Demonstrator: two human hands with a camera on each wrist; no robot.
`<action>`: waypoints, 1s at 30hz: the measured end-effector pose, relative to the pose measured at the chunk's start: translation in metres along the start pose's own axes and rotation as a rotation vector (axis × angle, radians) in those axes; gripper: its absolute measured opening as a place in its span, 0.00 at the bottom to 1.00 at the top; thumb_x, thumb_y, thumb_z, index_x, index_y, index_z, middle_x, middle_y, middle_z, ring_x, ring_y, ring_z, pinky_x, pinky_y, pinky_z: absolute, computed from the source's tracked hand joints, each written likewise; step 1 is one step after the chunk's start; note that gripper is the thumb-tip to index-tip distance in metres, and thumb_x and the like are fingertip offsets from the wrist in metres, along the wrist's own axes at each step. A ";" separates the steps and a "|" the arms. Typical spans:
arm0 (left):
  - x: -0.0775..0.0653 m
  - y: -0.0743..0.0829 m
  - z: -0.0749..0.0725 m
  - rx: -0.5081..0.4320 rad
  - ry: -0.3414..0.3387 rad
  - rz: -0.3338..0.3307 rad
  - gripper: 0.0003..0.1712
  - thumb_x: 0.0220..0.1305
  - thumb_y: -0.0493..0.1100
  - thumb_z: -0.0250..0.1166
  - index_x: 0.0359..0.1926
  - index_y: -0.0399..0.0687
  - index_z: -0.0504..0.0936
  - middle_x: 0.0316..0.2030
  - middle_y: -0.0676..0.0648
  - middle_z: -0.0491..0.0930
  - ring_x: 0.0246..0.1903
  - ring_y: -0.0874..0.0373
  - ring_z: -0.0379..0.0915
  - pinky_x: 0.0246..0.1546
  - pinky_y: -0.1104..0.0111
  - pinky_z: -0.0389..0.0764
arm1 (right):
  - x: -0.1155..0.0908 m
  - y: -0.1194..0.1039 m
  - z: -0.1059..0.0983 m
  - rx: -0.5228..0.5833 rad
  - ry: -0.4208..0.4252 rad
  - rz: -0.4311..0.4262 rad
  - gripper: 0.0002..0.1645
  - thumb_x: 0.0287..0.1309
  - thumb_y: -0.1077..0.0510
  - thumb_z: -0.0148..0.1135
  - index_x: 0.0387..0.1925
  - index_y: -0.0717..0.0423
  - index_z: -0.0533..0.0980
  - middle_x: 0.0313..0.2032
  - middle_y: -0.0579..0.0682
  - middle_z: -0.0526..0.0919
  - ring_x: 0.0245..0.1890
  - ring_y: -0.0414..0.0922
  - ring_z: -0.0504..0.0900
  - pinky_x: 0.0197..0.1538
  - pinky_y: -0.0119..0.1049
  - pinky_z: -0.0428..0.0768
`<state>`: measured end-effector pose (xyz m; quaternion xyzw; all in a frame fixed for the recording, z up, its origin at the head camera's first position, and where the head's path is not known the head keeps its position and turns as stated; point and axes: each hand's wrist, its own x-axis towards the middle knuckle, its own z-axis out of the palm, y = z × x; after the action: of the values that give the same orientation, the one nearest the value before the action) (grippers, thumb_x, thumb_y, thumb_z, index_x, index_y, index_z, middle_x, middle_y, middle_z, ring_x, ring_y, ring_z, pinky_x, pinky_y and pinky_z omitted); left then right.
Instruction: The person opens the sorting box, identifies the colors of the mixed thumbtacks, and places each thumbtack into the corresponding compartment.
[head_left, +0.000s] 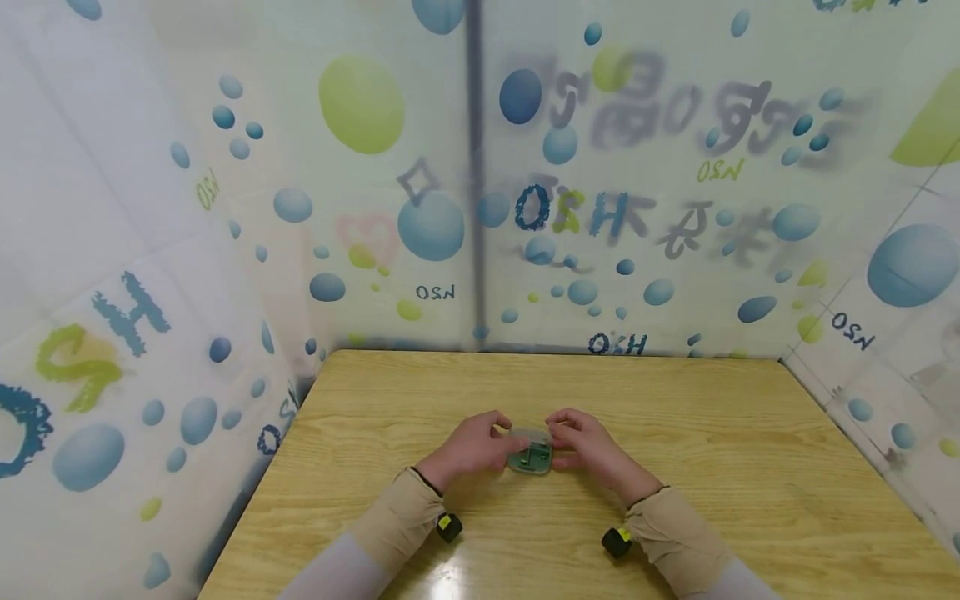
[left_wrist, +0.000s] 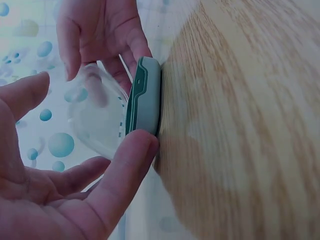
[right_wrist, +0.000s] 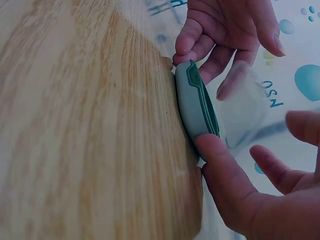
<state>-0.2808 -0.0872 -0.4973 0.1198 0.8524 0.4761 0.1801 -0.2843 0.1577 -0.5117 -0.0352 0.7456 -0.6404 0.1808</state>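
Observation:
A small rounded green case point(head_left: 529, 459) lies on the wooden table, with its clear lid point(left_wrist: 100, 112) tilted up from the pale base. Inside are green compartments; what they contain is too small to tell. From the left, my left hand point(head_left: 476, 446) touches the case with one fingertip against the side of the base point(left_wrist: 148, 112), its other fingers spread. On the opposite side my right hand point(head_left: 588, 450) has a fingertip on the base too, its remaining fingers loosely bent and apart. Some fingers show blurred through the lid.
Bare wood-grain table point(head_left: 712, 450) surrounds the case. Behind it and at both sides hang pale curtains point(head_left: 375, 208) printed with blue and green dots. A small black camera point(head_left: 450, 527) is strapped at the left wrist, another black camera point(head_left: 617, 542) at the right.

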 end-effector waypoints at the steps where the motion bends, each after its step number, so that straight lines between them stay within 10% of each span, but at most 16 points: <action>1: 0.000 0.000 0.000 0.002 0.000 -0.002 0.38 0.68 0.62 0.72 0.66 0.38 0.77 0.40 0.46 0.87 0.31 0.54 0.86 0.35 0.64 0.84 | 0.000 0.000 0.000 -0.013 0.000 -0.008 0.25 0.81 0.56 0.55 0.67 0.70 0.71 0.56 0.64 0.78 0.52 0.50 0.86 0.49 0.47 0.91; 15: 0.003 -0.007 0.001 0.126 0.021 0.095 0.30 0.59 0.45 0.78 0.57 0.30 0.83 0.35 0.47 0.87 0.31 0.60 0.84 0.38 0.64 0.84 | 0.000 0.006 0.000 -0.317 0.005 -0.135 0.29 0.58 0.65 0.76 0.60 0.71 0.78 0.53 0.64 0.84 0.47 0.49 0.85 0.48 0.41 0.86; 30: 0.004 -0.010 0.005 0.118 0.035 0.106 0.20 0.60 0.42 0.78 0.49 0.34 0.86 0.24 0.51 0.85 0.24 0.60 0.78 0.29 0.68 0.76 | 0.001 0.008 0.001 -0.365 0.012 -0.109 0.29 0.56 0.67 0.77 0.59 0.72 0.79 0.48 0.60 0.87 0.44 0.45 0.84 0.46 0.40 0.86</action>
<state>-0.2823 -0.0875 -0.5093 0.1666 0.8744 0.4361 0.1325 -0.2836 0.1579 -0.5195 -0.1038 0.8475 -0.5035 0.1321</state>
